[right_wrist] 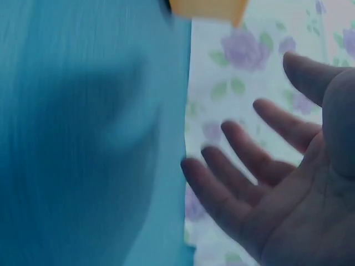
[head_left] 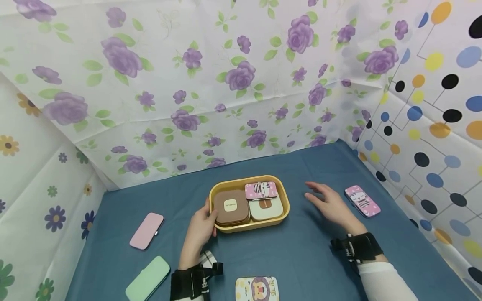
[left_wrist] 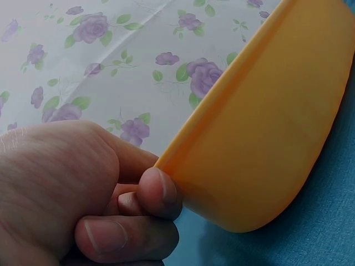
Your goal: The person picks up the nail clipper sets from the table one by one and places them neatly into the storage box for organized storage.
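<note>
A sheet with purple roses [head_left: 188,81] hangs behind the blue table [head_left: 301,259], with a dotted sheet [head_left: 434,179] on the right and a daisy sheet [head_left: 56,219] on the left. The yellow basket [head_left: 248,226] sits around the middle of the table. The left hand [head_left: 202,225] grips the rim at its left end, thumb and fingers closed narrowly on it. The right hand [head_left: 333,205] is wide, its fingers loosely spread above the table, between the basket and a pink cat tin [head_left: 362,201]. Each wrist wears a black strap [head_left: 365,246]. In the basket, a brown case [head_left: 229,213] fills the left part, with brown layers beneath it; a white case [head_left: 265,212] lies to its right, partly covered by a second cat tin [head_left: 261,190]. The green case [head_left: 148,279] lies tilted at the near left, a pale pink case [head_left: 147,231] beyond it. A lion tin [head_left: 257,289] is cut off by the near edge of the head view; smallest to the eye, a plaid item [head_left: 207,258] is mostly hidden by the left wrist
</note>
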The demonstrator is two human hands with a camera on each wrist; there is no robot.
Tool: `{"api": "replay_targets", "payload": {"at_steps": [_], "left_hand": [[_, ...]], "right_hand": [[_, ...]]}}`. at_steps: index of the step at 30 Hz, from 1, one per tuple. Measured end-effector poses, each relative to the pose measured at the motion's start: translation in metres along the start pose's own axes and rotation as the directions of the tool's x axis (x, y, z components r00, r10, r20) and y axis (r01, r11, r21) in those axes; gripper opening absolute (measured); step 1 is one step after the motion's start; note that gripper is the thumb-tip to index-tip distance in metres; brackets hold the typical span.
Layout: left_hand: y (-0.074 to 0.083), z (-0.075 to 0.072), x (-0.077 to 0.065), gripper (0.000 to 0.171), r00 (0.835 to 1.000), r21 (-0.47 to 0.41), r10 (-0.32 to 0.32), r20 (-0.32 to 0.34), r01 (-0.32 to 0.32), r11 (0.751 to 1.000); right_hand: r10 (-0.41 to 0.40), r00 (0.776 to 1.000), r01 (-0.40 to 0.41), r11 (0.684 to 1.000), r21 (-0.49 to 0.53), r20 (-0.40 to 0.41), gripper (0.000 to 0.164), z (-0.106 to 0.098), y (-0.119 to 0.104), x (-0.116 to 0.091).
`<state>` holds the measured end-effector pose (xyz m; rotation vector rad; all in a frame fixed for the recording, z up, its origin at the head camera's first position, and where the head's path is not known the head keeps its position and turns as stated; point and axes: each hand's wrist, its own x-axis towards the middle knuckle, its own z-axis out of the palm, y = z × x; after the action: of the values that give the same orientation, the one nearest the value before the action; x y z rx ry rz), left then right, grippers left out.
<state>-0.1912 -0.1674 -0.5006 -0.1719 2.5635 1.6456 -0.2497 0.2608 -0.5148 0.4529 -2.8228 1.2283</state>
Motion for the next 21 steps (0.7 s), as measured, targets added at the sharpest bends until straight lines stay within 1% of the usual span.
{"api": "replay_targets", "payload": {"at_steps": [3,5,6,8,11,12,13,15,17,19,21], "left_hand": [[0.0,0.0,0.0,0.066,1.0,-0.003,-0.005,0.001,0.005,1.0],[0.0,0.001,0.0,0.066,1.0,-0.001,-0.008,0.001,0.008,1.0],[0.0,0.001,0.0,0.066,1.0,-0.002,-0.008,0.001,0.008,1.0],[0.0,0.001,0.001,0.066,1.0,0.0,-0.012,-0.004,0.012,1.0],[0.0,0.001,0.002,0.066,1.0,0.004,-0.018,-0.009,0.018,1.0],[-0.001,0.002,0.002,0.066,1.0,0.006,-0.019,-0.009,0.02,1.0],[0.0,0.002,0.002,0.066,1.0,0.008,-0.021,-0.009,0.021,1.0],[-0.001,0.002,0.002,0.067,1.0,0.01,-0.025,-0.005,0.025,1.0],[0.0,0.002,0.002,0.067,1.0,0.01,-0.026,0.0,0.026,1.0],[-0.001,0.002,0.002,0.067,1.0,0.006,-0.025,-0.001,0.025,1.0],[-0.001,0.002,0.002,0.067,1.0,0.002,-0.02,-0.002,0.02,1.0]], "right_hand": [[0.05,0.996,-0.055,0.995,-0.077,-0.07,0.059,-0.02,0.011,-0.007],[0.114,0.985,-0.131,0.982,-0.136,-0.128,0.066,-0.034,0.018,-0.011],[0.157,0.975,-0.183,0.97,-0.161,-0.157,0.069,-0.04,0.022,-0.014],[0.256,0.946,-0.294,0.937,-0.19,-0.2,0.078,-0.052,0.03,-0.018],[0.41,0.885,-0.453,0.866,-0.21,-0.219,0.09,-0.064,0.045,-0.026],[0.456,0.865,-0.495,0.843,-0.209,-0.209,0.093,-0.067,0.049,-0.029],[0.492,0.85,-0.524,0.825,-0.211,-0.188,0.094,-0.069,0.054,-0.032],[0.543,0.829,-0.56,0.798,-0.225,-0.137,0.094,-0.07,0.061,-0.038],[0.563,0.821,-0.568,0.788,-0.236,-0.094,0.093,-0.07,0.067,-0.043],[0.56,0.826,-0.558,0.791,-0.249,-0.071,0.092,-0.07,0.071,-0.045],[0.548,0.833,-0.548,0.797,-0.255,-0.08,0.092,-0.069,0.073,-0.045]]}}
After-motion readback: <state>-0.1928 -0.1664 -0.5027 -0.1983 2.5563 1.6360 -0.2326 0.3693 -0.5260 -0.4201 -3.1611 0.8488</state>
